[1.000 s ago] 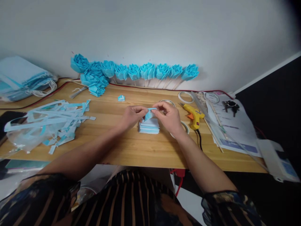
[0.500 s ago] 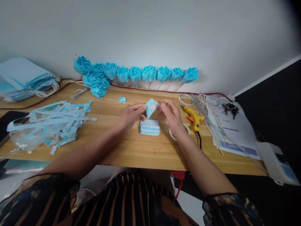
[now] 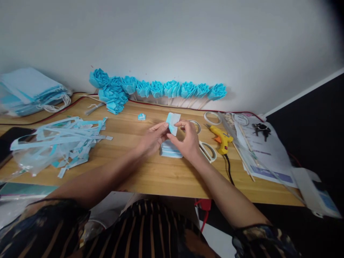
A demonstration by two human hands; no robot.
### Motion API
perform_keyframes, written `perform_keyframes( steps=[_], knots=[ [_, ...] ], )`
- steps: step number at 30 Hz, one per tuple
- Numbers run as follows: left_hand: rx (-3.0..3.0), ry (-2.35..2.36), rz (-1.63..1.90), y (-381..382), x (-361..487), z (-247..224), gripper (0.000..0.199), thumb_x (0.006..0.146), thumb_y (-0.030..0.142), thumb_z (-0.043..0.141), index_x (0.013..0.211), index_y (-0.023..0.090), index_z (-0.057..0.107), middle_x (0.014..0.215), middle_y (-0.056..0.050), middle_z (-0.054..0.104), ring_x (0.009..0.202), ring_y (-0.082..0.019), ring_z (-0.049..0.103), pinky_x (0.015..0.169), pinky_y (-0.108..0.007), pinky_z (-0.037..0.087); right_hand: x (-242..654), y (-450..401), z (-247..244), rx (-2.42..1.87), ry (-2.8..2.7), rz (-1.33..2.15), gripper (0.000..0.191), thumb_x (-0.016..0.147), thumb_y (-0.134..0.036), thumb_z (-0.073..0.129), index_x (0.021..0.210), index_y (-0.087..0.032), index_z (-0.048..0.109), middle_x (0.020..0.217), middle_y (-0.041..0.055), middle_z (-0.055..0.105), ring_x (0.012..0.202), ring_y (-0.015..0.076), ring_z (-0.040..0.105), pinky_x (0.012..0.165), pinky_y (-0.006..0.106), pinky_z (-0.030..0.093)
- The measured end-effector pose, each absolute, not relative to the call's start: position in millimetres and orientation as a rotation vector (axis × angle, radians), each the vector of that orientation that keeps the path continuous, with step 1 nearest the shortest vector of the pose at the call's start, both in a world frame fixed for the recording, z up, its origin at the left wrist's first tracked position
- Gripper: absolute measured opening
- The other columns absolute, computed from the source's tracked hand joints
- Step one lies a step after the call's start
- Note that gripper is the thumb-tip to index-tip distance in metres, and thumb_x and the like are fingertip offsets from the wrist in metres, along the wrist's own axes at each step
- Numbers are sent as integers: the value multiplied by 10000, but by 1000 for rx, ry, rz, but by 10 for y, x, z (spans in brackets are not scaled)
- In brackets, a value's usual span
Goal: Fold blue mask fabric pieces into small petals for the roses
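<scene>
A small blue and white piece of mask fabric [image 3: 173,119] is held up between both hands above the middle of the table. My left hand [image 3: 152,139] pinches its left edge with thumb and fingers. On the other side, my right hand [image 3: 188,139] has curled fingers at the right edge and the thumb at the lower edge. Just beneath lies a stack of cut fabric pieces [image 3: 170,151], partly hidden by the hands. A small folded blue piece [image 3: 141,116] rests farther back on the left. White-handled scissors [image 3: 214,154] lie partly behind my right wrist.
Blue fabric flowers [image 3: 172,88] on sticks lean along the wall. Fabric scraps [image 3: 77,138] and a mask pile [image 3: 29,87] are on the left. At right are a yellow glue gun [image 3: 221,138], a tape roll [image 3: 199,126], keys [image 3: 262,129] and a paper sheet [image 3: 268,157].
My right hand has moved slightly left and down, its thumb now at the fabric's lower edge. The piece has turned more upright. A tape roll and the scissors' handles show more beside the right hand.
</scene>
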State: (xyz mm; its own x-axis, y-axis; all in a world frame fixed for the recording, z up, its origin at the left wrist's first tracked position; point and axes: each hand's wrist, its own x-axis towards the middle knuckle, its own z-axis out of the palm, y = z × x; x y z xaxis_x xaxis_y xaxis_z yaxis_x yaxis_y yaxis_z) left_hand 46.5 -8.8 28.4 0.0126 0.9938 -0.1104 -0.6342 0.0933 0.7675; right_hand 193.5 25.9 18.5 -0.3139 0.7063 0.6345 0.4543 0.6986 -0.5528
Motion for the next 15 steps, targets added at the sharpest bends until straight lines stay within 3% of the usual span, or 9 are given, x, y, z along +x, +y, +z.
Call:
perform_keyframes(
  steps=[7, 15],
  knots=[
    [572, 758, 1404, -82, 480, 238, 114, 850, 264, 735, 856, 153, 713, 801, -31, 735, 732, -115, 674, 786, -269, 561, 1954, 287, 178, -801, -1977, 335, 51, 870, -249, 621, 921, -251, 623, 1030, 66, 709, 1039, 256, 639, 922, 440, 492],
    [566, 838, 1287, -42, 406, 244, 226, 820, 334, 768, 827, 117, 704, 792, -103, 764, 778, -201, 738, 821, -344, 582, 2059, 362, 232, -784, -2062, 254, 95, 890, -225, 607, 915, -263, 690, 1090, 61, 749, 1028, 255, 672, 939, 451, 479]
  ],
)
